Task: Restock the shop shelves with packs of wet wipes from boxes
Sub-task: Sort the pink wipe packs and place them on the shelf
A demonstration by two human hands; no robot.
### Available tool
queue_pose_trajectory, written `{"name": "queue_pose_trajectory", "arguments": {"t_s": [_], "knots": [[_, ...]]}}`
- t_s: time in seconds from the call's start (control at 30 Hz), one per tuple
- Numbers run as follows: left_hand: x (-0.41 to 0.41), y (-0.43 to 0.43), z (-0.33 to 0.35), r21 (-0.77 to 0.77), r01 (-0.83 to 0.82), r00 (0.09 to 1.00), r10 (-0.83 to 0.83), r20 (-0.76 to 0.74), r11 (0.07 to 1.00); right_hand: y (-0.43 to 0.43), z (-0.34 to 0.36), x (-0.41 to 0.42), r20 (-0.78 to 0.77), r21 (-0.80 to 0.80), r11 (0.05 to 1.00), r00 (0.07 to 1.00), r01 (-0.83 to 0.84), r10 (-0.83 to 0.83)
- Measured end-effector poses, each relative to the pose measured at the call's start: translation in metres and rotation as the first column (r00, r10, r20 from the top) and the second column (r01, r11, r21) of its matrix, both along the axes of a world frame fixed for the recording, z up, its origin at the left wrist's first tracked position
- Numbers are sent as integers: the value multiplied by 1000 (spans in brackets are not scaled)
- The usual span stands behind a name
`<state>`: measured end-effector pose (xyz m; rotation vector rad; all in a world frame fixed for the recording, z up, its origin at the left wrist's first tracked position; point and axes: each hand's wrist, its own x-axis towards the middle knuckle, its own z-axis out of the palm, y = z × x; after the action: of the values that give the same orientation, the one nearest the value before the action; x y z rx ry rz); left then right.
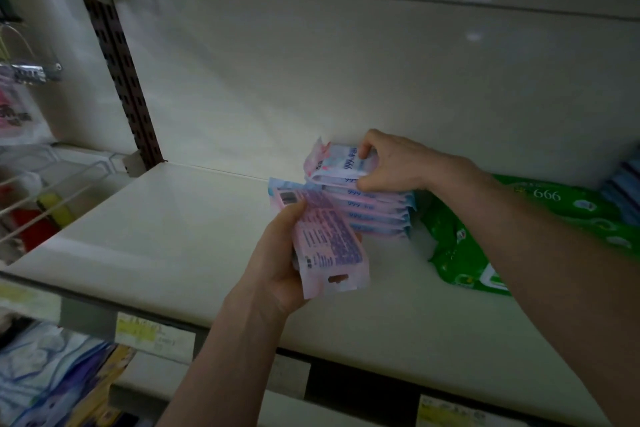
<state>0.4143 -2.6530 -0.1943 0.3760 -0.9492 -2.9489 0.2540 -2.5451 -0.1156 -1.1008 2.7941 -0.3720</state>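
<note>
pink wipe packs (375,210) stacked on the shelf (166,229), mid-back, just beside the green packs (464,250). right hand (391,163) pinches the top pack onto the stack. left hand (287,260) clasps more pink packs (325,239), back label up. judged early: one short stack placed, most of the shelf bare, no box in view.

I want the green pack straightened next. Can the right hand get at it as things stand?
Probably yes: the green pack lies uncovered right under the right forearm, but the right hand grips the top pink pack and must let go first.
</note>
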Motion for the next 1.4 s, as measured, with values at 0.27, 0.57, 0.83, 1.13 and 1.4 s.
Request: {"name": "queue_pose_trajectory", "arguments": {"t_s": [0.27,0.57,0.83,1.13,1.4], "knots": [[4,3,-1,-27,-45,998,46,32,999,-6,-8,-8,-100,56,998,994,-32,38],[15,6,-2,108,-92,994,85,64,990,3,5,44,-104,11,996,991,-88,88],[15,31,0,243,-45,998,57,-42,969,8,-14,107,223,95,965,950,-243,217],[21,34,8,31,-116,990,113,82,993,46,6,89,505,-304,948,859,94,77],[24,38,14,107,-204,966,182,181,973,51,3,82,571,-321,926,821,200,21]]}}
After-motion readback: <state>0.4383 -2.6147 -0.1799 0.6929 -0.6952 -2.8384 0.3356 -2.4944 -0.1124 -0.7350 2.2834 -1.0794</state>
